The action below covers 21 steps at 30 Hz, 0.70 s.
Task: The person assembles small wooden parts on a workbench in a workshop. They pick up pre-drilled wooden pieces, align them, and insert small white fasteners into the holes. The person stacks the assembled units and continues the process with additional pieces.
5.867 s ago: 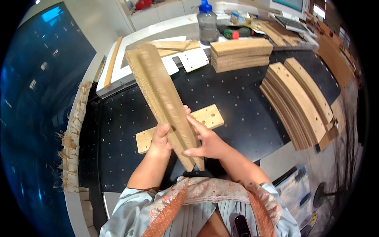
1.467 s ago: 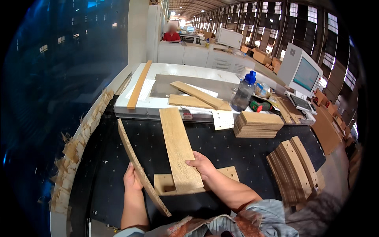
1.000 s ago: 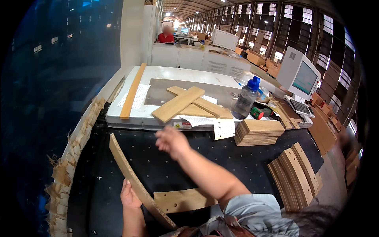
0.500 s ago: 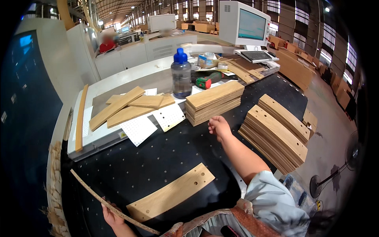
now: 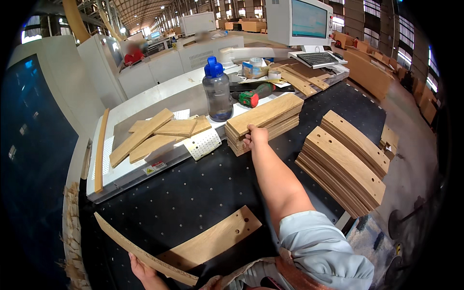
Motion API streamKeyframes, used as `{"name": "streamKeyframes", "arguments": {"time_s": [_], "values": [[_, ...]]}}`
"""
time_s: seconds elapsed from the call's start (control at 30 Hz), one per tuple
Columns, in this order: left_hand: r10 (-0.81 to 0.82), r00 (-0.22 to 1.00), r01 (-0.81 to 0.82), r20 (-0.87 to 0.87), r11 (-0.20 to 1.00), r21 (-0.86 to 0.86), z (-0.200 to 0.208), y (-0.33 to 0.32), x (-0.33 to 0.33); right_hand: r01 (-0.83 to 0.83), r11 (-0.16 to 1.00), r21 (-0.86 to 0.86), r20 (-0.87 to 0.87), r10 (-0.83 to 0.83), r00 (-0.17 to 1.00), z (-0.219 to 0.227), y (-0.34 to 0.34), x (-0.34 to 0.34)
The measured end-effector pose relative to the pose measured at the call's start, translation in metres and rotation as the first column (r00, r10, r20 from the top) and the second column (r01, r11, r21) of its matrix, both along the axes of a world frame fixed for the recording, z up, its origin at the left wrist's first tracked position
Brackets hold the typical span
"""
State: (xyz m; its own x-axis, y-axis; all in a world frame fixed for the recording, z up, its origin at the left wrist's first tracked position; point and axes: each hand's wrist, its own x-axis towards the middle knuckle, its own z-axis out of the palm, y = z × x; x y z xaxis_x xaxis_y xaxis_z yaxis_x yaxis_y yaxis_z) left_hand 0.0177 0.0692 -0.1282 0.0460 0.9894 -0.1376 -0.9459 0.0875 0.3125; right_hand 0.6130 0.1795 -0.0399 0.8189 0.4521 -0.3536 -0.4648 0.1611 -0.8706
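Observation:
At the lower left, my left hand (image 5: pixel 143 270) grips a curved wooden board (image 5: pixel 140 249) standing on its long edge. Beside it a drilled curved board (image 5: pixel 217 240) lies flat on the black table, its near-left end partly hidden by the held board. My right hand (image 5: pixel 254 137) reaches to the stack of plain wooden boards (image 5: pixel 266 113), thumb on the top face and fingers curled against the front edge. That closes it on the upper board at the near-left end; the fingertips are partly hidden. The upper boards sit slightly askew over those below.
Drilled curved boards (image 5: pixel 340 169) stand in stacks at the right. Loose wooden pieces (image 5: pixel 162 134) and a perforated white sheet (image 5: pixel 203 143) lie on the white machine ledge (image 5: pixel 145 104). A blue-capped bottle (image 5: pixel 218 94), a red-green power tool (image 5: pixel 249 99), a keyboard (image 5: pixel 316 59) and a monitor (image 5: pixel 309 21) are farther back.
My right hand has moved left and onto the plain stack, where the upper boards have shifted. The board in my left hand has tilted, showing more of its face. One white sheet no longer shows.

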Motion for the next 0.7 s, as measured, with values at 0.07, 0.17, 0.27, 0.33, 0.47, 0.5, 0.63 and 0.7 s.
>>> {"name": "streamKeyframes", "arguments": {"time_s": [0.07, 0.17, 0.27, 0.33, 0.47, 0.5, 0.63, 0.7], "values": [[0.005, 1.0, -0.005, -0.001, 0.999, -0.04, 0.0, 0.006, 0.005, -0.02, 1.0, 0.012, 0.009, 0.02, 1.0, 0.003, -0.009, 0.002], [0.001, 0.997, -0.003, -0.083, 1.0, -0.017, -0.002, 0.007, 0.015, -0.063, 0.994, -0.092, 0.11, 0.073, 0.991, 0.006, -0.019, 0.007], [-0.065, 0.994, 0.073, -0.093, 0.994, 0.077, -0.009, 0.005, 0.019, -0.093, 0.982, -0.167, 0.151, 0.119, 0.981, 0.003, -0.018, 0.019], [-0.05, 0.993, 0.059, -0.109, 0.995, 0.076, -0.001, -0.002, 0.029, -0.092, 0.984, -0.153, 0.146, 0.115, 0.983, 0.002, -0.017, 0.023], [-0.048, 0.994, 0.056, -0.102, 0.996, 0.073, 0.003, -0.012, 0.031, -0.001, 0.995, 0.096, 0.053, -0.004, 0.999, -0.003, -0.024, 0.017], [-0.042, 0.988, 0.055, -0.149, 0.995, 0.088, -0.002, -0.011, 0.028, -0.039, 0.975, 0.217, 0.06, 0.026, 0.998, -0.008, -0.032, 0.018], [-0.038, 0.985, 0.048, -0.167, 0.997, 0.057, 0.019, -0.025, 0.029, -0.221, 0.856, 0.467, 0.161, 0.163, 0.973, -0.001, -0.084, -0.024], [-0.058, 0.986, 0.075, -0.157, 0.992, 0.101, 0.038, -0.03, 0.046, -0.43, 0.751, 0.501, 0.313, 0.306, 0.899, -0.002, -0.135, -0.037]]}}
